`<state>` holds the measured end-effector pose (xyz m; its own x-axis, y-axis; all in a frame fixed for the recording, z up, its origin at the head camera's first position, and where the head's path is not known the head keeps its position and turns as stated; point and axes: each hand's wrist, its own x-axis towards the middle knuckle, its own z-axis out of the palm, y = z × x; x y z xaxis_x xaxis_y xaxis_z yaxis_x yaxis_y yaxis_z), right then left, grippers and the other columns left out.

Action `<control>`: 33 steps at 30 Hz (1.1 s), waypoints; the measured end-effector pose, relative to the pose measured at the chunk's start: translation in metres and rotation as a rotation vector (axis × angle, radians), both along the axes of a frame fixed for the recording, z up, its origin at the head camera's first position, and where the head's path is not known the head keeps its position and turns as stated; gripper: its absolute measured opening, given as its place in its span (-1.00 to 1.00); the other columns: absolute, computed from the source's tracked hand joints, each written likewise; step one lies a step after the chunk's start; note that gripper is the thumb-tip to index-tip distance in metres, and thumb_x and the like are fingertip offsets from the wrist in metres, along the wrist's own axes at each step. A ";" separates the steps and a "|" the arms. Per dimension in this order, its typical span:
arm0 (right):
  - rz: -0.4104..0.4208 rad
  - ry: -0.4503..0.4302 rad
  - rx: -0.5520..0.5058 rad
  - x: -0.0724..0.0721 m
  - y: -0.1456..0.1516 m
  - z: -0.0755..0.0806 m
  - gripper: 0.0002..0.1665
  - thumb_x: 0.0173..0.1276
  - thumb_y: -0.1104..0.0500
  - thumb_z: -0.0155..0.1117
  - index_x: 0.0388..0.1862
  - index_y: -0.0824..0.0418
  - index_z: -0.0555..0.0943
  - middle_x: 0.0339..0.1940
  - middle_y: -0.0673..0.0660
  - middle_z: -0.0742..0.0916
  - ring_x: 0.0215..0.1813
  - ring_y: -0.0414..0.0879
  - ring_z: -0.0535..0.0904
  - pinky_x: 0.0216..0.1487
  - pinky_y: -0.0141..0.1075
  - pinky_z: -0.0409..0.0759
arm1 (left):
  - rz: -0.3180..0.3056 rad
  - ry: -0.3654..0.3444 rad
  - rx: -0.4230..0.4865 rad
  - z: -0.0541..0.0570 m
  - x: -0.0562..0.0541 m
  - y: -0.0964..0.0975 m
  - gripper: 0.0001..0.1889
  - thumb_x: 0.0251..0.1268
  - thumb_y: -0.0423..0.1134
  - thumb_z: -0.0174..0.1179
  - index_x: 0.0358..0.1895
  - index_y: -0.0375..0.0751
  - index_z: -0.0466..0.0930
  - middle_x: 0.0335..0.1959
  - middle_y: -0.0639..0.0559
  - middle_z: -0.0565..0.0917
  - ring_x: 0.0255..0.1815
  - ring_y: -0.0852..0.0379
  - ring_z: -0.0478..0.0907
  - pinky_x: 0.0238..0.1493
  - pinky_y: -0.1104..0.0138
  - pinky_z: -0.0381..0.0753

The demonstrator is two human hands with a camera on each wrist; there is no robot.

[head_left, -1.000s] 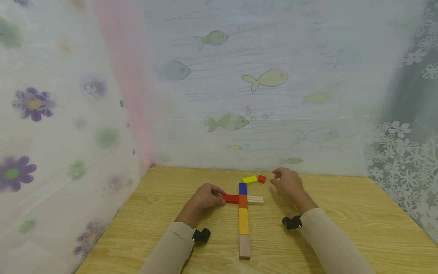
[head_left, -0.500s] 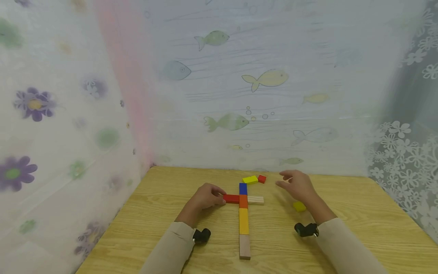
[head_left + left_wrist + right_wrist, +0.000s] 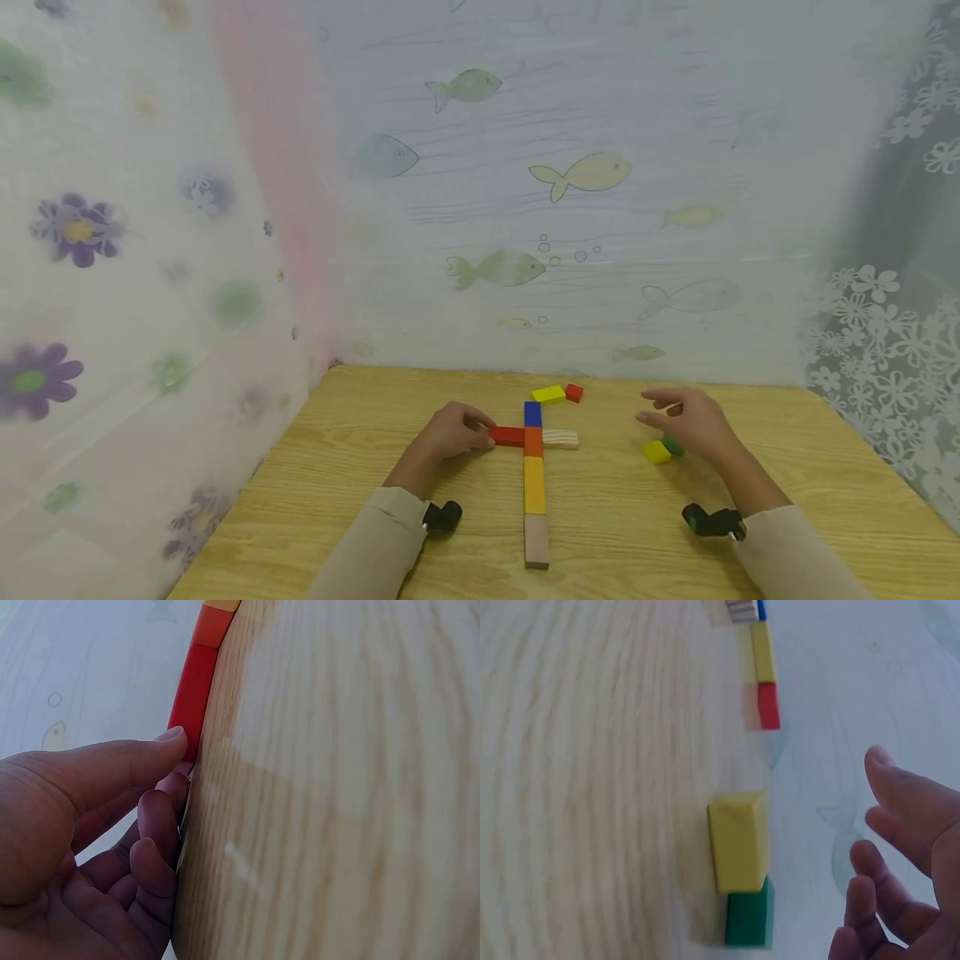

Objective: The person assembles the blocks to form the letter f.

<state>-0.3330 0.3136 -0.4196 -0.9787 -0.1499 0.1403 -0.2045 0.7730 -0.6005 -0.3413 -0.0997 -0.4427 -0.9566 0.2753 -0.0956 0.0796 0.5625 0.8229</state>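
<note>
My left hand (image 3: 453, 433) pinches the outer end of a red block (image 3: 508, 436) between thumb and forefinger; in the left wrist view the red block (image 3: 192, 697) runs on to an orange one. That red block touches the orange block (image 3: 533, 442) at the crossing of a cross laid flat from blocks. Its other pieces are a blue block (image 3: 532, 414), a pale wood block (image 3: 560, 438), an orange-yellow block (image 3: 534, 483) and a light brown block (image 3: 536, 540). My right hand (image 3: 690, 421), fingers loosely bent and holding nothing, hovers near a yellow block (image 3: 736, 844) and a green block (image 3: 750, 919).
Behind the cross lie a yellow block (image 3: 548, 394) and a small red block (image 3: 574, 392), end to end. The wooden table (image 3: 360, 392) ends at a curtain (image 3: 480, 208) with printed fish. A flowered curtain (image 3: 127, 292) hangs at the left.
My right hand has drawn back to the right and nearer, past the small red block, uncovering the yellow block and part of the green one. The left hand and the cross stay where they were.
</note>
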 end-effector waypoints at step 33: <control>0.016 -0.162 -0.017 0.017 0.054 -0.025 -0.24 0.35 -0.12 0.49 0.34 0.35 0.60 0.10 0.33 0.74 0.07 0.13 0.68 -0.16 -0.20 0.65 | -0.003 0.018 -0.023 -0.005 -0.005 -0.001 -0.74 0.25 -0.21 0.48 0.00 -0.05 0.81 -0.22 0.05 0.71 -0.29 0.12 0.59 -0.23 0.30 0.63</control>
<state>-0.3160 0.3673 -0.4446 -0.9862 -0.1649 -0.0165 -0.1163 0.7598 -0.6397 -0.3466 -0.1012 -0.4480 -0.9574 0.2762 -0.0849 0.0960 0.5812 0.8081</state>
